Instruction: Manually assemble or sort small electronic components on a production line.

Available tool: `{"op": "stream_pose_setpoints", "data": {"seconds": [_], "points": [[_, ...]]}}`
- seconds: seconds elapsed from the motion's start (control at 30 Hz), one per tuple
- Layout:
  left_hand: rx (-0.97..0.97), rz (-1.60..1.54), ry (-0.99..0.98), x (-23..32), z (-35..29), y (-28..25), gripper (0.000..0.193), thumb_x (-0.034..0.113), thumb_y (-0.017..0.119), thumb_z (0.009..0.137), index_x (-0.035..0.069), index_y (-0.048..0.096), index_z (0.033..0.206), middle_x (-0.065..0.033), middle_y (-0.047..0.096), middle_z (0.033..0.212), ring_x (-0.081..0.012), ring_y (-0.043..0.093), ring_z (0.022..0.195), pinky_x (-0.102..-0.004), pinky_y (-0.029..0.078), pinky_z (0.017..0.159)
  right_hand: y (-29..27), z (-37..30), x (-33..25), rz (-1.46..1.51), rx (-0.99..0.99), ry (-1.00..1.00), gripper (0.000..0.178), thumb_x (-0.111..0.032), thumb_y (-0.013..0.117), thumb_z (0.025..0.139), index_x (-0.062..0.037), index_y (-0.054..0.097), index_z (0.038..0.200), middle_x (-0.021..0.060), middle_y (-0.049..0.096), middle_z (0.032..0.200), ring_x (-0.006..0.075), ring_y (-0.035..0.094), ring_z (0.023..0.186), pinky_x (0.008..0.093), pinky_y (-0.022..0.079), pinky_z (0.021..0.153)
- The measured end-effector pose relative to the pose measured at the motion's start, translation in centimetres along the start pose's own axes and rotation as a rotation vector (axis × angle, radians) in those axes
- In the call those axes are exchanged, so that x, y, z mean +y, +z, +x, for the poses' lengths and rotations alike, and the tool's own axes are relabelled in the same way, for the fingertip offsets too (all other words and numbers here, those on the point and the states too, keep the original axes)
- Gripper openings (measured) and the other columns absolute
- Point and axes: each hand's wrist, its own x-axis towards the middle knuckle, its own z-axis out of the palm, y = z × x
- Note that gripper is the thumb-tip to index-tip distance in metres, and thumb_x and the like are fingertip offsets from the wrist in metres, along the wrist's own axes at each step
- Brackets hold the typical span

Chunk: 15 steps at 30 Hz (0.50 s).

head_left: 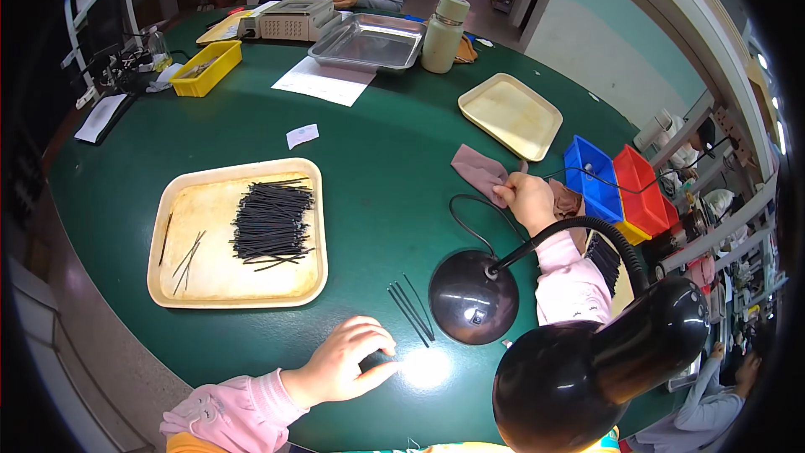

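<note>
My left hand [348,361] rests over the green table with fingers curved, thumb apart from them and nothing between. Just beyond its fingertips lie several thin black rods [411,310], beside a bright spot of light. With fingers closed, my right hand [530,201] pinches a mauve cloth [478,166], which spreads to the left of the fingers; part of it is hidden by the hand. To the left, a cream tray [193,294] bears a thick pile of black rods [272,222] and a few loose ones.
A black desk lamp's base [474,298] stands between my hands, its head [587,369] near me. Blue [594,176] and red bins [644,193] stand right, a cream tray [510,117] beyond the cloth. Farther off are a metal tray [369,42], a bottle [444,33] and a seated person.
</note>
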Motion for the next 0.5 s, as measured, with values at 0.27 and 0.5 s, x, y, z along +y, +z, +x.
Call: {"op": "stream_pose_setpoints", "data": {"seconds": [0.27, 0.5], "points": [[-0.003, -0.031, 0.034, 0.3, 0.2, 0.1, 0.018, 0.011, 0.068, 0.067, 0.006, 0.053, 0.077, -0.0069, 0.059, 0.083, -0.0243, 0.055, 0.081, -0.0348, 0.040, 0.077, -4.7, -2.4, 2.3, 0.790, -0.269, 0.413, 0.067, -0.057, 0.026, 0.087, -0.0014, 0.045, 0.119, 0.0122, 0.059, 0.100, 0.0177, 0.059, 0.079, 0.0278, 0.048, 0.063], [0.035, 0.000, 0.051, -0.1, -0.1, 0.3, 0.019, 0.008, 0.067, 0.066, 0.006, 0.053, 0.078, -0.0071, 0.058, 0.082, -0.0253, 0.054, 0.081, -0.0358, 0.040, 0.078, -9.0, -8.9, 1.7, 1.984, -0.362, 0.213, 0.060, -0.044, 0.028, 0.090, 0.0032, 0.032, 0.126, 0.0211, 0.037, 0.128, 0.0333, 0.036, 0.119, 0.0457, 0.035, 0.095]]}}
